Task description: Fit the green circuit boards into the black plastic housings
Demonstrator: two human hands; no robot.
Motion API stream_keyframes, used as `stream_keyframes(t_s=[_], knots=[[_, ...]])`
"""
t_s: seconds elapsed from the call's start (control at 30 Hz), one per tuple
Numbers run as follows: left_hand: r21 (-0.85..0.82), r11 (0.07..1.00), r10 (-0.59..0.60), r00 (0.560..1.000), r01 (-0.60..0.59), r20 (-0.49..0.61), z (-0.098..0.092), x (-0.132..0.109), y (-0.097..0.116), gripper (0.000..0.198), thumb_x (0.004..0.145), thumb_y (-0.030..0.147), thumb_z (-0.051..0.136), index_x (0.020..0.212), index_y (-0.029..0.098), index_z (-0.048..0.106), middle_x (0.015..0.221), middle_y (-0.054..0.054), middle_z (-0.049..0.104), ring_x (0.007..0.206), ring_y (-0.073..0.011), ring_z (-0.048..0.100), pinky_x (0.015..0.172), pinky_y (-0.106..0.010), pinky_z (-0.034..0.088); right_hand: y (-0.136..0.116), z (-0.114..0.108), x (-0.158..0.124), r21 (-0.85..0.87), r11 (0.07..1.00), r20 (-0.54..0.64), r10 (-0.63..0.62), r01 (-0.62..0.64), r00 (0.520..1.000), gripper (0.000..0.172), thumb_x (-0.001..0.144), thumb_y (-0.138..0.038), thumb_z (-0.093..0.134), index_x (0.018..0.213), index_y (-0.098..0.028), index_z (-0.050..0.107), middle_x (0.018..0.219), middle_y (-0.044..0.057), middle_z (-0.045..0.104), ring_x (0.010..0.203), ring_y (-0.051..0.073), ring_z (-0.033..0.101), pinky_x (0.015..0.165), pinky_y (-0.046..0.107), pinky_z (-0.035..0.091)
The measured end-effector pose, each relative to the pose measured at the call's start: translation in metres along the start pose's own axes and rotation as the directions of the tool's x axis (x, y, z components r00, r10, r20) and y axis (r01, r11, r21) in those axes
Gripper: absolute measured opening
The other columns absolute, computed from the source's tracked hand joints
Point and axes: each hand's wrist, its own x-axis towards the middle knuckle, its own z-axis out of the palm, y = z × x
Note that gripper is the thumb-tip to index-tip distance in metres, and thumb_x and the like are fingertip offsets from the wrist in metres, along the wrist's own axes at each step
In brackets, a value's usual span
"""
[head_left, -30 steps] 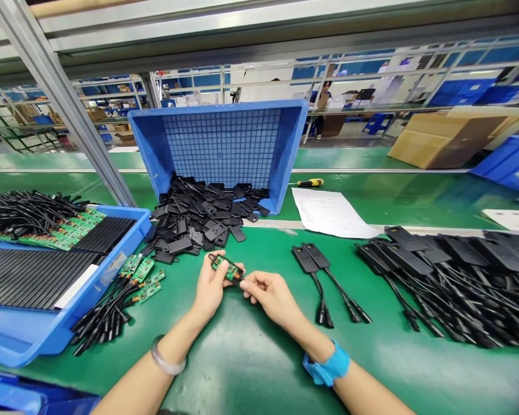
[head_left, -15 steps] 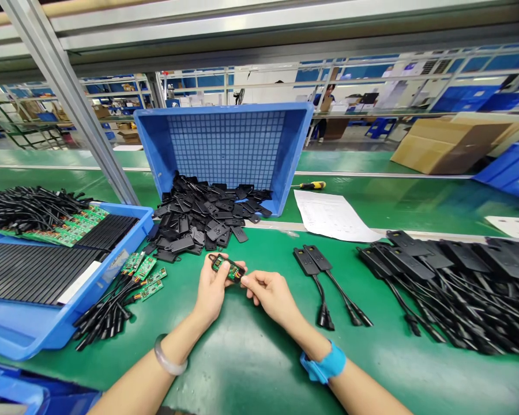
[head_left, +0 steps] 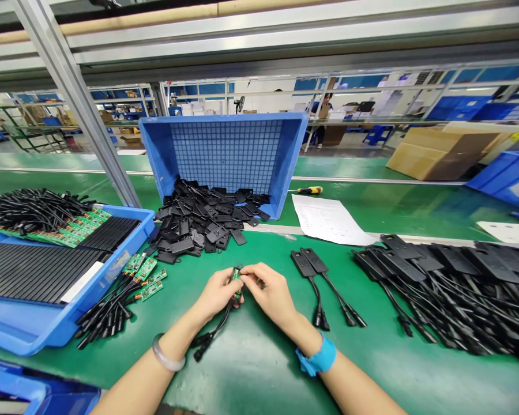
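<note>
In front of me, a small green circuit board [head_left: 236,278] with a black cable [head_left: 219,329] is held over the bench; a black casing edge shows around it. My left hand [head_left: 214,295] is closed around the board's left side. The thumb and fingers of my right hand [head_left: 271,291] are pinched at its upper right, hiding part of it. The cable hangs below my left hand, toward me. Beyond my hands, loose black casings [head_left: 216,233] spill from a tipped blue bin [head_left: 300,144]. To the left lie several wired boards [head_left: 149,276].
A blue tray [head_left: 47,340] at left holds cabled boards and rows of black pieces. Two closed cased units [head_left: 309,264] lie right of my hands, with a large pile [head_left: 450,288] farther right. A paper sheet [head_left: 328,222] and screwdriver [head_left: 310,190] lie behind; a metal post [head_left: 84,98] rises at left.
The board has been turned from lying crosswise to pointing away from me, and its cable now shows below my left hand. My right hand has shifted from its right end to its upper part.
</note>
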Motion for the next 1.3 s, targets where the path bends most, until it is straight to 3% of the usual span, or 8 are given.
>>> stream_keyframes(t_s=[0.27,0.6,0.73,0.9,1.03,1.13,1.23,1.3], knots=[[0.183,0.983,0.022,0.998,-0.033,0.06,0.001,0.002,-0.007,0.021,0.079,0.034,0.053,0.083,0.014,0.058,0.055,0.001,0.057,0.046,-0.0107,0.052,0.045,-0.02,0.044,0.019,-0.007,0.001,-0.342,0.877,0.015,-0.354,0.337,0.935,0.028,0.098,-0.028,0.043,0.093,-0.02,0.069,0.079,0.006,0.062,0.073,0.018,0.057,0.063,0.027,0.043],[0.248,0.968,0.018,0.999,-0.03,0.051,0.001,0.003,-0.01,0.015,0.077,0.03,0.05,0.08,0.016,0.056,0.054,0.003,0.055,0.046,-0.0105,0.053,0.044,-0.019,0.045,0.019,-0.004,0.002,-0.22,0.924,-0.023,-0.326,0.314,0.945,0.021,0.094,-0.024,0.05,0.085,-0.019,0.068,0.077,0.004,0.067,0.072,0.017,0.059,0.067,0.029,0.047],[0.289,0.957,0.009,0.999,-0.023,0.052,0.001,0.003,-0.012,0.014,0.076,0.028,0.049,0.079,0.016,0.057,0.053,0.003,0.055,0.046,-0.0117,0.055,0.044,-0.019,0.044,0.022,-0.009,0.005,-0.252,0.909,0.058,-0.329,0.333,0.942,0.02,0.094,-0.021,0.049,0.084,-0.019,0.067,0.078,0.005,0.065,0.074,0.017,0.057,0.067,0.028,0.046],[0.35,0.936,0.02,0.997,-0.047,0.079,-0.002,0.004,-0.018,0.013,0.077,0.026,0.048,0.075,0.017,0.056,0.051,0.003,0.056,0.044,-0.0119,0.055,0.045,-0.019,0.042,0.017,-0.01,0.005,-0.435,0.791,0.211,-0.374,0.429,0.903,0.024,0.096,-0.017,0.043,0.083,-0.017,0.063,0.076,0.006,0.059,0.073,0.019,0.051,0.061,0.028,0.042],[0.253,0.967,-0.016,0.997,-0.002,0.071,-0.006,0.005,-0.019,0.02,0.078,0.035,0.052,0.081,0.016,0.056,0.053,0.001,0.059,0.042,-0.0113,0.053,0.043,-0.02,0.041,0.012,-0.013,0.007,-0.464,0.803,0.279,-0.269,0.375,0.922,0.016,0.094,-0.014,0.044,0.084,-0.017,0.056,0.08,0.005,0.056,0.077,0.019,0.051,0.062,0.026,0.043],[0.081,0.995,-0.061,0.998,0.061,-0.008,-0.008,0.007,-0.016,0.042,0.075,0.05,0.057,0.095,0.014,0.054,0.057,0.0,0.061,0.044,-0.0126,0.055,0.042,-0.021,0.041,0.021,-0.031,0.024,-0.493,0.849,0.28,-0.054,0.192,0.958,0.012,0.094,-0.014,0.045,0.088,-0.018,0.054,0.088,0.003,0.058,0.083,0.016,0.054,0.073,0.024,0.044],[-0.071,0.992,-0.109,0.992,0.105,-0.057,-0.01,0.008,-0.012,0.061,0.069,0.06,0.062,0.107,0.013,0.052,0.062,-0.001,0.061,0.052,-0.0146,0.06,0.044,-0.021,0.042,0.044,-0.058,0.055,-0.687,0.723,0.14,0.236,-0.077,0.962,0.014,0.095,-0.014,0.044,0.092,-0.015,0.057,0.095,0.007,0.061,0.09,0.017,0.057,0.081,0.026,0.043],[-0.13,0.986,-0.114,0.992,0.106,-0.059,-0.01,0.008,-0.011,0.064,0.067,0.057,0.067,0.11,0.013,0.051,0.065,0.0,0.06,0.054,-0.0135,0.06,0.046,-0.021,0.043,0.063,-0.075,0.075,-0.745,0.639,0.045,0.335,-0.192,0.941,0.017,0.094,-0.013,0.043,0.092,-0.01,0.06,0.097,0.013,0.062,0.093,0.021,0.058,0.083,0.031,0.043]])
